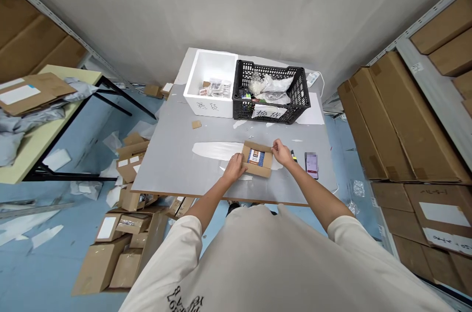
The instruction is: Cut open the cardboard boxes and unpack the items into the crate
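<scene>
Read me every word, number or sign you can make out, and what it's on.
"换货", seemingly: paper sign on the black crate.
"货", seemingly, after an unclear character: white foam box.
Too small: print on the packet in the open cardboard box; phone screen.
Too blurred: handwriting on the labelled carton at right.
Too distorted: shirt print.

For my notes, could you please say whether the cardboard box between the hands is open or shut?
Open: a printed item shows inside the cardboard box, between the left hand and the right hand.
</scene>
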{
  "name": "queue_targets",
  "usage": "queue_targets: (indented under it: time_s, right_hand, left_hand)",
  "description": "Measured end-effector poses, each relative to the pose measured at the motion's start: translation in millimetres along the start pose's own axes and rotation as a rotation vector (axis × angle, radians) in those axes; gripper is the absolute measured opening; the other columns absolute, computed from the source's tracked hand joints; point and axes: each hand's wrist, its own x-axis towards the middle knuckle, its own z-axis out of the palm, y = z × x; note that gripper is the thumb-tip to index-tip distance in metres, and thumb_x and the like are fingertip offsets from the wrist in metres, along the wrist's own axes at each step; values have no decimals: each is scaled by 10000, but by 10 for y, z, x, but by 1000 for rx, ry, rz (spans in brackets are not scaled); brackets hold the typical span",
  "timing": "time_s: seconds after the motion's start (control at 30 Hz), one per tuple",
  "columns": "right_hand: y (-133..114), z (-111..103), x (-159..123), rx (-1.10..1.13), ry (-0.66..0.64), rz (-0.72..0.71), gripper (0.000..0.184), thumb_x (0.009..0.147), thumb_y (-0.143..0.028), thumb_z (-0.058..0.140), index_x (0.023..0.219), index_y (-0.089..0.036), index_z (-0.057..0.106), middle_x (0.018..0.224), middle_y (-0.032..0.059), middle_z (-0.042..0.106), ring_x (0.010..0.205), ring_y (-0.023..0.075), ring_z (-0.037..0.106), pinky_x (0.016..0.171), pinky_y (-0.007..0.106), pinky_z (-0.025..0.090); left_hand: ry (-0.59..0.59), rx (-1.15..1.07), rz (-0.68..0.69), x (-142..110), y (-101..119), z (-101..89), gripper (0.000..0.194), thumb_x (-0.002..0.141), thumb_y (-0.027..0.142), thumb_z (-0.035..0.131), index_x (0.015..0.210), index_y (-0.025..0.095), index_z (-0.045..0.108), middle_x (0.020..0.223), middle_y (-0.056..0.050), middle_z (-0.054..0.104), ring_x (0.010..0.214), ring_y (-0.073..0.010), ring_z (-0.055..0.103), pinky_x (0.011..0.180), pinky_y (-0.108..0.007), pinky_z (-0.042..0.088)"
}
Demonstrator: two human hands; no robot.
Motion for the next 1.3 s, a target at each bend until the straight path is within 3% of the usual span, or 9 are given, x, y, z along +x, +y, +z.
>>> queue_targets:
  time_s: [0.1,0.2,0.33,0.47,0.73,0.93,1.13,1.2,1.3]
  right_hand:
    - [30,37,120,-47,34,48,300,952,-230,440,1206,-228,600,1089,75,679,906,241,604,794,328,427]
    - [-13,143,162,-124,27,54,337,956,-207,429,1194,-208,667,1243,131,616,1052,270,568,886,360,430]
    - [-171,296,57,-263,10,67,344,965,-376,506,1176,-187,702,1241,178,573,1169,335,481,995,441,391]
    - [-335,413,-73,-297,3,97,504,900,-500,595,1265,-154,631,1238,212,558,1179,373,445,1021,510,356]
    - [-431,519,-105,-251,25,194,508,866,-341,583,1337,-150,562,1273,216,549,1210,383,444,1012,512,356]
    - [-296,370,-121,-165,-43,135,577,904,-326,518,1465,-194,486,1376,174,574,1244,354,474,1033,473,365]
    - [17,177,-194,-47,-137,34,658,893,-245,468,1549,-206,420,1528,100,513,1346,320,461,1088,436,364]
    - [116,151,-210,-45,-163,-11,698,849,-208,502,1543,-214,436,1556,85,487,1378,311,442,1103,440,363]
    - [221,141,-221,-71,-203,-69,779,777,-139,544,1545,-215,444,1598,89,429,1415,312,407,1125,451,349]
  left_hand:
    - [-60,50,-2,44,29,-58,528,834,265,720,1284,233,444,1277,-107,506,1142,-280,541,976,-438,498]
    - [-119,125,-16,94,62,-114,503,836,303,730,1266,238,479,1257,-103,510,1114,-281,547,950,-430,496]
    - [-133,251,45,168,108,-192,487,813,322,760,1239,245,536,1310,-121,502,1216,-320,490,1026,-492,425]
    - [-175,288,175,299,145,-248,431,765,258,792,1160,269,621,1466,-118,425,1371,-345,371,1120,-551,322]
    - [-324,290,305,553,209,-328,288,702,241,814,965,267,700,1520,-64,430,1477,-327,293,1218,-573,190]
    - [-215,323,418,511,213,-465,523,672,228,855,1141,239,624,1557,-137,398,1496,-342,284,1231,-560,163]
    - [-192,360,315,509,52,-618,699,694,335,862,1304,218,541,1539,-180,431,1529,-365,242,1247,-572,93]
    - [-226,378,279,542,-3,-626,805,691,381,866,1382,217,487,1510,-189,462,1502,-372,295,1237,-566,122]
    - [-289,383,246,611,-49,-589,1002,678,408,872,1512,231,345,1451,-195,503,1374,-374,458,1167,-526,271]
